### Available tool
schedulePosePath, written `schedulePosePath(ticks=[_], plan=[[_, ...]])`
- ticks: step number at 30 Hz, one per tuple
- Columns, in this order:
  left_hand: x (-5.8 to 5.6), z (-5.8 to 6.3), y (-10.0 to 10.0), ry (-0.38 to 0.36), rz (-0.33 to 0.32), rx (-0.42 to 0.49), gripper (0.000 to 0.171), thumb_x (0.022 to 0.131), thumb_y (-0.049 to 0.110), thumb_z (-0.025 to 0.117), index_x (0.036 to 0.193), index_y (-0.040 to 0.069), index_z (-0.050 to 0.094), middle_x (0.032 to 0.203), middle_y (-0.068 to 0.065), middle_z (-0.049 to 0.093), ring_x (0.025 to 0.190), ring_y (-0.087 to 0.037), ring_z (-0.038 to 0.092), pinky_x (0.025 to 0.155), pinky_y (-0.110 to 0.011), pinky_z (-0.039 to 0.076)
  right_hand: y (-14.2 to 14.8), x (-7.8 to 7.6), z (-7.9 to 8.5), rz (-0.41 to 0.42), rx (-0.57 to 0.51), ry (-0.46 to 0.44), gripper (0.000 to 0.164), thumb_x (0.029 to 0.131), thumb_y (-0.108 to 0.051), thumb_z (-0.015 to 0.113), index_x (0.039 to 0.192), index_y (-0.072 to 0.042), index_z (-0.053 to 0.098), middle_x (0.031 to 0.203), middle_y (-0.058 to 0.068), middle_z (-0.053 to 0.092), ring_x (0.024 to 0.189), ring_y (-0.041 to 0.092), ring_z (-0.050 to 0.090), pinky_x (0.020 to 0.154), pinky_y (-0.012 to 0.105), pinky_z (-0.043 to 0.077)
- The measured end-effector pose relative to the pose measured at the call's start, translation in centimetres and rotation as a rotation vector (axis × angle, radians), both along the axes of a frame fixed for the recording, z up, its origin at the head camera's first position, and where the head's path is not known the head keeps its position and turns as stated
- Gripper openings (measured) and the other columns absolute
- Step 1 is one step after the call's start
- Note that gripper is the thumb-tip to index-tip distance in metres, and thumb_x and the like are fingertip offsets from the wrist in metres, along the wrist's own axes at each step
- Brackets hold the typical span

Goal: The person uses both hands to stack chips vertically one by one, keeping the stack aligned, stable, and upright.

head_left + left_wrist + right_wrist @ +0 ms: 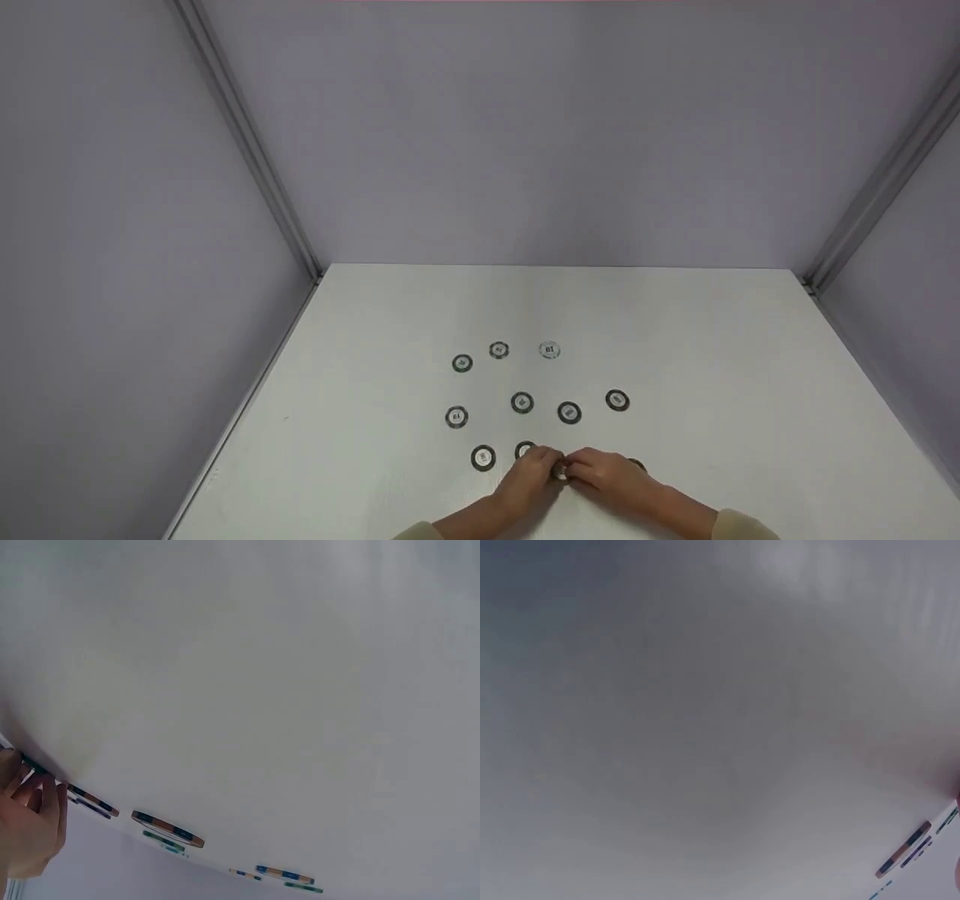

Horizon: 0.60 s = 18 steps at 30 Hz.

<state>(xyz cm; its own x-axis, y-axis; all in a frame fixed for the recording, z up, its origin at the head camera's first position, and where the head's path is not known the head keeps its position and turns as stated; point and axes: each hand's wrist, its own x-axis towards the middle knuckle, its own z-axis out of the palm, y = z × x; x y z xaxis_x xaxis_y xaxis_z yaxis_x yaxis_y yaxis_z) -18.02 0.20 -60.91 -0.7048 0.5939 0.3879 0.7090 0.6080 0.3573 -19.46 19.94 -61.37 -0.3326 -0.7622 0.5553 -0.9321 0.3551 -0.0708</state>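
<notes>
Held chip: here it is, the held chip (559, 472), low on the white surface (360, 420), right between the two hands; clock times run from it, 12 being away from the person.
Left hand: in from 8 o'clock, this left hand (527, 480) has its grip bent onto the held chip, fingertips pinching its near-left rim.
Right hand: and from 4 o'clock comes the right hand (611, 478), grip also clasping the held chip, fingers folded in at its right.
Half-hidden chips: one peeks past the left hand at 10 o'clock, the covered chip (523, 448); another past the right hand at 3, the far-side chip (638, 464).
Near chips: a 9 o'clock chip (484, 458), lying flat, and a 12 o'clock chip (569, 412), flat too.
Middle row: a 1 o'clock chip (617, 400), an 11 o'clock chip (522, 403), a 10 o'clock chip (457, 417).
Back row: the pale chip (550, 350) at 12, a dark chip (499, 350) at 11, the corner chip (462, 363) between 10 and 11.
Rims: the left wrist view catches a striped rim (167, 829) edge-on.
Sleeves: light cuffs, the left sleeve (420, 532) and the right sleeve (742, 526).
</notes>
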Motion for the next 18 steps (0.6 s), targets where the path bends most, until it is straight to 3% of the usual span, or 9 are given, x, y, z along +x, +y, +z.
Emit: schedulePosePath(ticks=[4, 7, 18], plan=[[0.04, 0.20, 0.43, -0.160, 0.041, 0.021, 0.027, 0.078, 0.011, 0.072, 0.101, 0.009, 0.059, 0.095, 0.003, 0.057, 0.091, -0.006, 0.052, 0.079, -0.015, 0.042, 0.01, 0.01, -0.14, 0.005, -0.010, 0.002, 0.020, 0.075, -0.007, 0.072, 0.094, -0.006, 0.065, 0.097, 0.004, 0.061, 0.089, 0.013, 0.061, 0.074, 0.016, 0.047], [0.02, 0.32, 0.61, -0.213, 0.065, 0.032, 0.027, 0.077, 0.009, 0.072, 0.101, 0.010, 0.060, 0.094, 0.005, 0.058, 0.090, -0.005, 0.051, 0.078, -0.017, 0.043, -0.04, 0.02, -0.18, 0.007, -0.019, 0.013, 0.021, 0.075, -0.007, 0.073, 0.094, -0.006, 0.065, 0.097, 0.004, 0.060, 0.088, 0.014, 0.061, 0.074, 0.016, 0.047], [0.05, 0.52, 0.77, -0.241, 0.090, 0.065, 0.026, 0.077, 0.010, 0.073, 0.101, 0.011, 0.062, 0.094, 0.006, 0.060, 0.088, -0.004, 0.051, 0.077, -0.017, 0.044, 0.25, 0.08, 0.09, -0.004, -0.015, -0.035, 0.020, 0.075, -0.005, 0.072, 0.094, -0.006, 0.065, 0.099, 0.004, 0.061, 0.090, 0.013, 0.060, 0.076, 0.017, 0.047]])
